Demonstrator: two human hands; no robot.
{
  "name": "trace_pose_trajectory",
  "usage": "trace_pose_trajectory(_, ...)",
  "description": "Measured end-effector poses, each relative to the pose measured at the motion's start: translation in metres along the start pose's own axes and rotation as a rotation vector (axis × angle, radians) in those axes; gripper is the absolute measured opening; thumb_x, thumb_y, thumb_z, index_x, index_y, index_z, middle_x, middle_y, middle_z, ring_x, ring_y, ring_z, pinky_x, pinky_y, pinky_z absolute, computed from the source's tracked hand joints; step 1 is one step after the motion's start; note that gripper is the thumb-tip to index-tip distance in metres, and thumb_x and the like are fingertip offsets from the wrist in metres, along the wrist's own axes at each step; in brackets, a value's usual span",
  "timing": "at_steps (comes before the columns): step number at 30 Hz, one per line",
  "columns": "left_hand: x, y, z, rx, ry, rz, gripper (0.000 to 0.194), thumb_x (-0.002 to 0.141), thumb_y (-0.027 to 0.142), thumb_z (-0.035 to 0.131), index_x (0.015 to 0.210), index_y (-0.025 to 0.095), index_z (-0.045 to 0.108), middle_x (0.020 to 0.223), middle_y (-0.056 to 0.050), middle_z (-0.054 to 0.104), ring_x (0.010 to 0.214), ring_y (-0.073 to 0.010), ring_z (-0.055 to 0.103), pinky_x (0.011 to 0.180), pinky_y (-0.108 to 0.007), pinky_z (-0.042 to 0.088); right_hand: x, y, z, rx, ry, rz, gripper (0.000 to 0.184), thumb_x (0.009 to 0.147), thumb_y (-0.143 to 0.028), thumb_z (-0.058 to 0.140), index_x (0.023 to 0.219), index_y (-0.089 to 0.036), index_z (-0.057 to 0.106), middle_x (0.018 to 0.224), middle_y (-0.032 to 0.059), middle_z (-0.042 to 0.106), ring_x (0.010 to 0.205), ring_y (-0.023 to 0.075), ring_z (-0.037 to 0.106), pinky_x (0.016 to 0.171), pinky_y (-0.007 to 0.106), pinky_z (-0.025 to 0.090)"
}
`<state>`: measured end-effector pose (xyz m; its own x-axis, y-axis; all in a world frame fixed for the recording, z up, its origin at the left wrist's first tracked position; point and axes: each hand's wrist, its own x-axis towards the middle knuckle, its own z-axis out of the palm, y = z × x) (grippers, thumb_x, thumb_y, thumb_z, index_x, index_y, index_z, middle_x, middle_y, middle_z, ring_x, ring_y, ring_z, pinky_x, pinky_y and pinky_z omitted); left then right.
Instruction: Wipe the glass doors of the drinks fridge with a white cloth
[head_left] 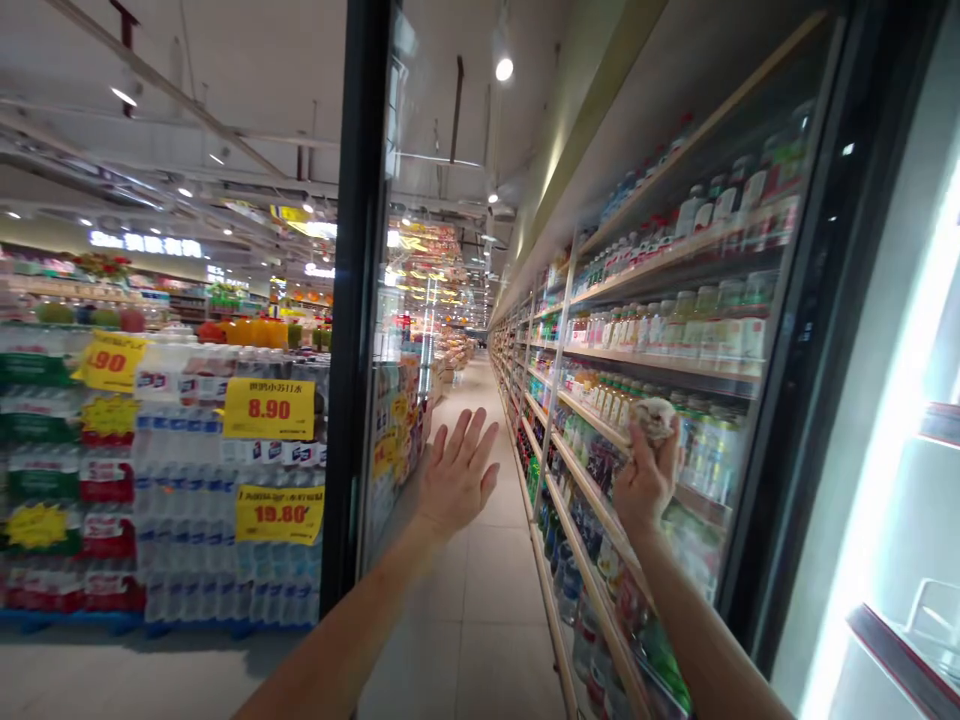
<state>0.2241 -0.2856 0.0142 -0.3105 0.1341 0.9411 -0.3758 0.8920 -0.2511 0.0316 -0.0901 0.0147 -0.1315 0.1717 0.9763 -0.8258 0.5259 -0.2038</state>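
Observation:
A glass door with a black frame stands in front of me. My left hand is stretched out flat at the glass, palm forward and fingers spread, holding nothing. Farther right, my right hand is closed around a crumpled, whitish cloth and holds it up at the pane. Whether the cloth presses on the glass is hard to tell. Behind the pane, bottles line wooden-edged shelves.
On the left are stacked packs of bottled drinks with yellow price signs. A tiled aisle runs away beyond the glass. A bright light strip and a dark-edged shelf lie at the right, inside a white cabinet.

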Motion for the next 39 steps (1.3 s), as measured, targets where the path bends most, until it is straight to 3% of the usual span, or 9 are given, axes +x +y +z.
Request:
trace_pose_trajectory(9, 0.001, -0.001, -0.003, 0.002, 0.011, 0.008, 0.056, 0.083, 0.034, 0.044, 0.136, 0.02, 0.03, 0.14, -0.008, 0.035, 0.135, -0.021, 0.019, 0.109, -0.04, 0.017, -0.002, 0.0, -0.005, -0.128, -0.159, -0.154, 0.051, 0.08, -0.038, 0.041, 0.127, -0.018, 0.048, 0.145, 0.0126, 0.025, 0.134, 0.0321, 0.019, 0.104, 0.057, 0.016)
trace_pose_trajectory(16, -0.001, 0.0, 0.003, -0.001, -0.005, -0.011, 0.058, 0.083, 0.034, 0.044, 0.136, 0.019, 0.027, 0.141, -0.009, 0.033, 0.135, -0.0221, 0.019, 0.11, -0.042, 0.015, 0.001, 0.039, -0.015, -0.163, 0.038, 0.261, 0.053, 0.086, -0.031, 0.03, 0.134, -0.008, 0.036, 0.145, 0.0231, 0.015, 0.133, 0.0374, 0.015, 0.097, 0.067, 0.018)
trace_pose_trajectory(19, 0.002, -0.002, 0.006, -0.007, 0.001, -0.002, 0.058, 0.083, 0.034, 0.044, 0.137, 0.02, 0.027, 0.14, -0.009, 0.034, 0.135, -0.0216, 0.018, 0.11, -0.041, 0.015, -0.038, -0.019, -0.008, -0.101, -0.112, 0.02, 0.048, 0.083, -0.03, 0.04, 0.128, -0.017, 0.046, 0.144, 0.0138, 0.027, 0.135, 0.0294, 0.019, 0.105, 0.055, 0.021)
trace_pose_trajectory(21, 0.002, -0.005, 0.006, -0.005, 0.011, 0.009, 0.057, 0.083, 0.033, 0.044, 0.136, 0.02, 0.028, 0.14, -0.008, 0.035, 0.135, -0.0209, 0.017, 0.109, -0.04, 0.017, -0.068, -0.061, -0.003, 0.045, -0.34, -0.377, 0.044, 0.081, -0.024, 0.042, 0.124, -0.018, 0.05, 0.138, 0.0112, 0.039, 0.134, 0.0266, 0.022, 0.107, 0.051, 0.018)
trace_pose_trajectory(24, -0.009, -0.011, 0.004, 0.002, 0.012, 0.023, 0.056, 0.084, 0.029, 0.044, 0.136, 0.021, 0.028, 0.139, -0.008, 0.037, 0.135, -0.0199, 0.019, 0.109, -0.039, 0.018, -0.09, -0.071, -0.001, 0.142, -0.436, -0.586, 0.04, 0.078, -0.023, 0.049, 0.117, -0.026, 0.055, 0.134, 0.0045, 0.045, 0.133, 0.0247, 0.026, 0.109, 0.05, 0.013)
trace_pose_trajectory(29, -0.045, -0.016, 0.002, -0.003, -0.006, -0.001, 0.058, 0.083, 0.028, 0.046, 0.137, 0.022, 0.026, 0.135, -0.008, 0.042, 0.134, -0.0194, 0.023, 0.11, -0.04, 0.018, -0.06, 0.006, -0.013, -0.123, -0.12, 0.014, 0.051, 0.084, -0.023, 0.038, 0.135, -0.02, 0.035, 0.147, 0.0139, 0.019, 0.134, 0.0335, 0.018, 0.101, 0.062, 0.018)
trace_pose_trajectory(31, -0.053, -0.015, 0.004, -0.002, -0.002, -0.021, 0.057, 0.082, 0.029, 0.047, 0.136, 0.023, 0.028, 0.134, -0.007, 0.044, 0.133, -0.0197, 0.025, 0.11, -0.04, 0.017, -0.063, 0.007, -0.019, -0.162, -0.081, 0.137, 0.054, 0.085, -0.024, 0.036, 0.138, -0.017, 0.029, 0.148, 0.0163, 0.012, 0.134, 0.0357, 0.015, 0.099, 0.064, 0.019)
trace_pose_trajectory(36, -0.053, -0.015, 0.006, 0.019, 0.017, -0.006, 0.055, 0.082, 0.028, 0.046, 0.135, 0.023, 0.031, 0.133, -0.007, 0.045, 0.131, -0.0196, 0.029, 0.11, -0.04, 0.018, -0.123, -0.043, -0.03, 0.031, -0.493, -0.463, 0.054, 0.079, -0.016, 0.044, 0.132, -0.027, 0.04, 0.141, 0.0077, 0.034, 0.133, 0.0284, 0.024, 0.106, 0.053, 0.019)
trace_pose_trajectory(39, -0.051, -0.016, 0.007, 0.018, 0.011, -0.018, 0.055, 0.082, 0.028, 0.046, 0.135, 0.024, 0.031, 0.134, -0.007, 0.044, 0.131, -0.0191, 0.029, 0.11, -0.04, 0.018, -0.121, -0.024, -0.029, 0.01, -0.455, -0.458, 0.051, 0.08, -0.017, 0.044, 0.13, -0.028, 0.042, 0.138, 0.0077, 0.039, 0.131, 0.0281, 0.029, 0.105, 0.055, 0.019)
